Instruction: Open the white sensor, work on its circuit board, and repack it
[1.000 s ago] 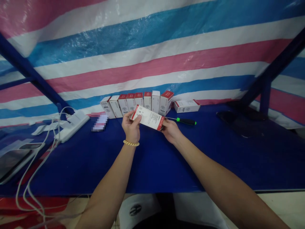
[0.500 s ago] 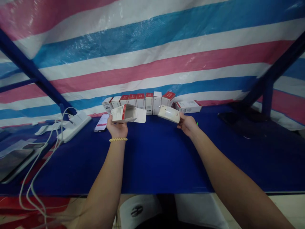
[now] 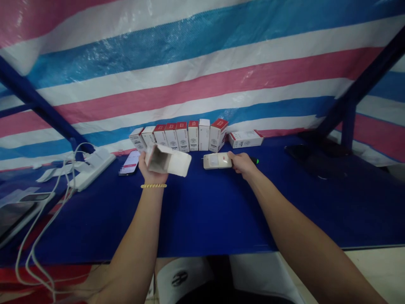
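My left hand [image 3: 152,172] is wrapped round a small open carton [image 3: 167,160], whose mouth and white flap face right and toward me; its inside looks empty. In my right hand [image 3: 243,164] is the right end of a cream-coloured oblong device [image 3: 217,160] with a whitish window, held low over the blue table. A dark tool handle with a green end [image 3: 255,161] shows just beyond that hand. Behind both hands stands a row of white and red boxes [image 3: 182,137].
One box [image 3: 246,139] lies on its side at the row's right. Left of my left hand are a lit phone [image 3: 130,162] and a white power strip [image 3: 91,169] with cables. Dark flat objects [image 3: 299,152] lie at right on the blue table [image 3: 215,219].
The carton has turned so its opening faces more toward me. The cream device has moved down and left and become level. More of the green-ended tool shows.
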Action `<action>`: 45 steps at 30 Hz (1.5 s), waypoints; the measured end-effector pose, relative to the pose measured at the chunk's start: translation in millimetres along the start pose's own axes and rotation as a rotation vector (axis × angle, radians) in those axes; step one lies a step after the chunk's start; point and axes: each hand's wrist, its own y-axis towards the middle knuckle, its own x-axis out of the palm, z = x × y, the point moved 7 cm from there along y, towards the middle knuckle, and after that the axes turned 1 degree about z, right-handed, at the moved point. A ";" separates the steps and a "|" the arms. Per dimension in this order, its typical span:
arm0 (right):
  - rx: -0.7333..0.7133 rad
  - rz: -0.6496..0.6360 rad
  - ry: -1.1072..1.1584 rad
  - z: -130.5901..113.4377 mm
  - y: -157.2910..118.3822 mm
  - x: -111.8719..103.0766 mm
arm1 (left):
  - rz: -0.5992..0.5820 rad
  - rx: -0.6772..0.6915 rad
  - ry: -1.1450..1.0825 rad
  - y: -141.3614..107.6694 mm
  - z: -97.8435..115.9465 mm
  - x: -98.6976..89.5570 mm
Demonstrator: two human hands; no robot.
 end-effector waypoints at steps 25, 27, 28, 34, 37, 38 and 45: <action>-0.094 -0.026 -0.050 -12.6 -9.3 0.0 | -0.578 -0.326 0.908 11.2 -26.3 -21.4; -0.092 -0.019 -0.035 -13.3 -9.2 -1.1 | -0.510 -0.347 0.756 12.4 -21.0 -25.0; -0.092 -0.018 -0.030 -13.6 -9.1 -1.3 | -0.483 -0.340 0.687 13.4 -18.9 -26.2; -0.098 -0.041 -0.034 -12.7 -9.7 2.1 | -0.438 -0.114 0.535 22.7 -18.1 -25.7; -0.110 -0.054 -0.041 -13.3 -11.2 3.8 | -0.481 -0.062 0.485 24.2 -22.3 -21.5; -0.115 -0.058 -0.049 -13.6 -11.7 4.3 | -0.481 -0.055 0.475 24.8 -23.4 -21.0; -0.141 -0.082 -0.109 -13.6 -10.6 7.8 | -0.346 0.100 0.578 33.8 -27.1 -24.3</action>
